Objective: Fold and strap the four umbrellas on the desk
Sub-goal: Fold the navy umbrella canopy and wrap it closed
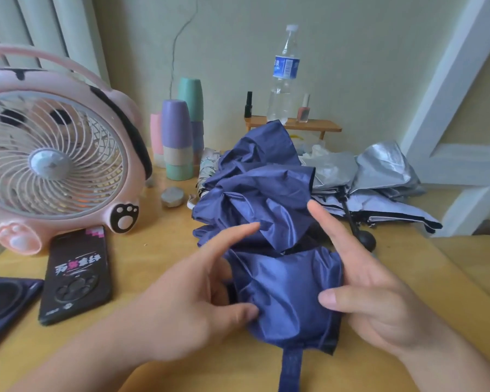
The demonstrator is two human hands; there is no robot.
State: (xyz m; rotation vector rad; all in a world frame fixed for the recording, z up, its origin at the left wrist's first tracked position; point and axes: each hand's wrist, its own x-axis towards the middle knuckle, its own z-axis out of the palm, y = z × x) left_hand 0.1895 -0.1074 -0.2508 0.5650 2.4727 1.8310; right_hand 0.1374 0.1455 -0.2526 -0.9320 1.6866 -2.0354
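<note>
One pink fan (51, 162) and a black phone (77, 275) fill the frame's left on our tabletop (159, 250); a silver umbrella (379, 171) lies at right. Centre frame, our navy umbrella (266, 210) is crumpled, its strap (290, 369) loose at the bottom edge. We hold it between our left hand (198, 292) and right hand (379, 301), thumbs pinching fabric, forefingers straight.

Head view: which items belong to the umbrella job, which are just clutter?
Job: blue umbrella, strap, silver umbrella, patterned umbrella, left hand, right hand.
Clutter: pink fan, phone, stacked cups, water bottle, pink nail polish bottle.
</note>
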